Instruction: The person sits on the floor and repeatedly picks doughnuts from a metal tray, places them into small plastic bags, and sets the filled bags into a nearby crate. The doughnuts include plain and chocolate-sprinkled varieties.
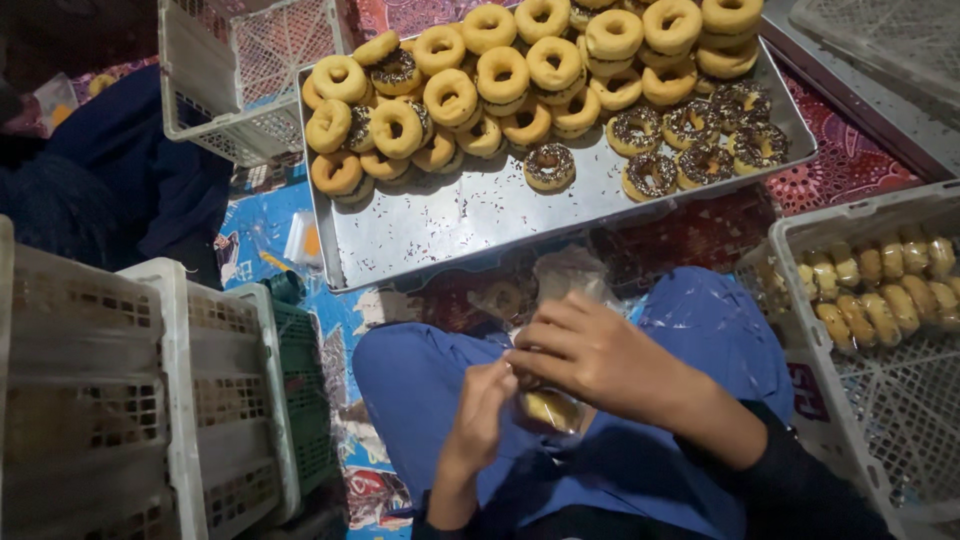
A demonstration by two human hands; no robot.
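Over my lap, my left hand [482,410] and my right hand [590,355] both grip a clear plastic bag [565,275] with a doughnut [550,408] inside it. The bag's loose top sticks up above my right hand. Beyond my knees lies a large metal tray [450,225] piled with plain ring doughnuts [500,75] and, on its right side, several chocolate-sprinkled doughnuts [700,140]. One sprinkled doughnut [550,166] sits alone near the tray's middle.
A white plastic crate [870,225] at right holds a row of bagged doughnuts [880,285]. Stacked white and green crates [190,400] stand at left. Another white crate [240,80] sits at the back left, beside a person in dark blue [110,190]. A patterned mat covers the floor.
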